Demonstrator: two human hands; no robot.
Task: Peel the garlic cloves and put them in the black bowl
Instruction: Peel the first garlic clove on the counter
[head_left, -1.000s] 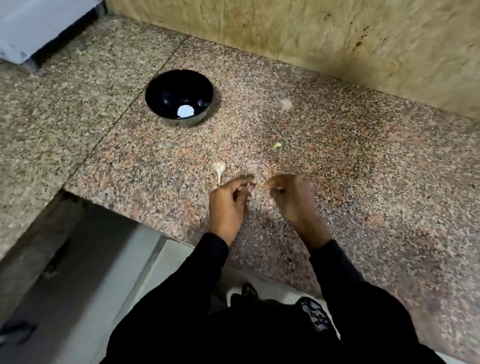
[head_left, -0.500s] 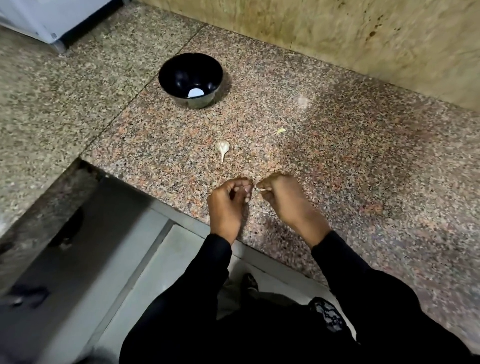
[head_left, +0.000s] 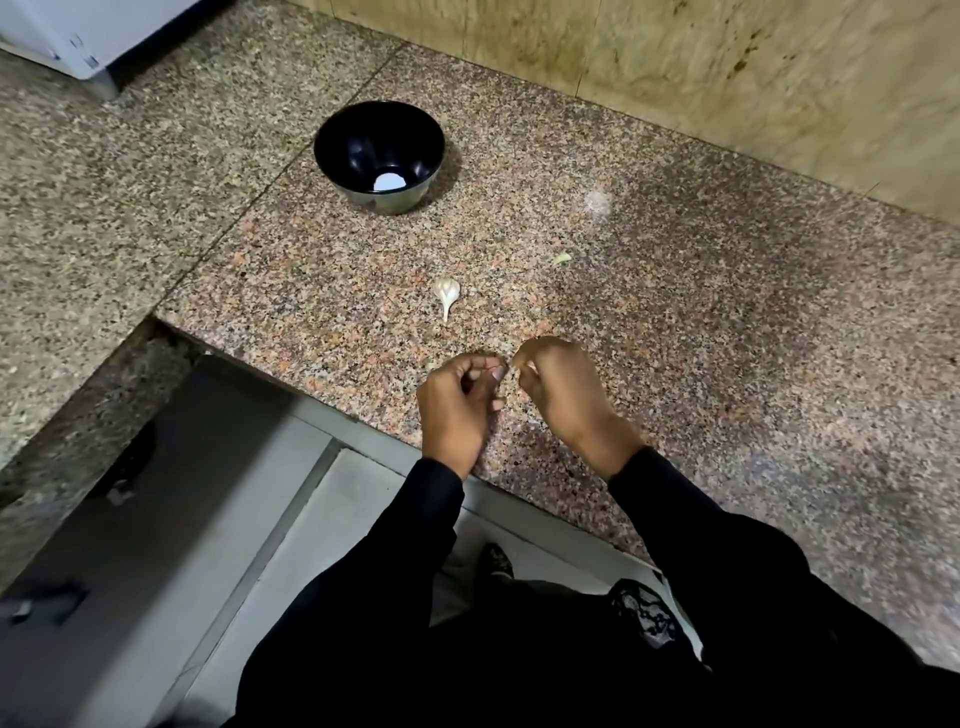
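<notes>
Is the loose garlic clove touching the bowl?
Apart. Head view shows bare counter between the clove and the bowl.

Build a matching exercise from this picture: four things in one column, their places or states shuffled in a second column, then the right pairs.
Things
1. round black bowl
2. unpeeled white garlic clove with a papery tail
3. small pale green scrap
4. left hand

Places or states
A. lies on the speckled granite counter to the right of the clove
B. fingers curled, fingertips close to those of the right hand
C. stands farthest from the person, a bright white patch at its bottom
D. lies loose on the counter between the bowl and the hands

Pairs: 1-C, 2-D, 3-A, 4-B
</notes>
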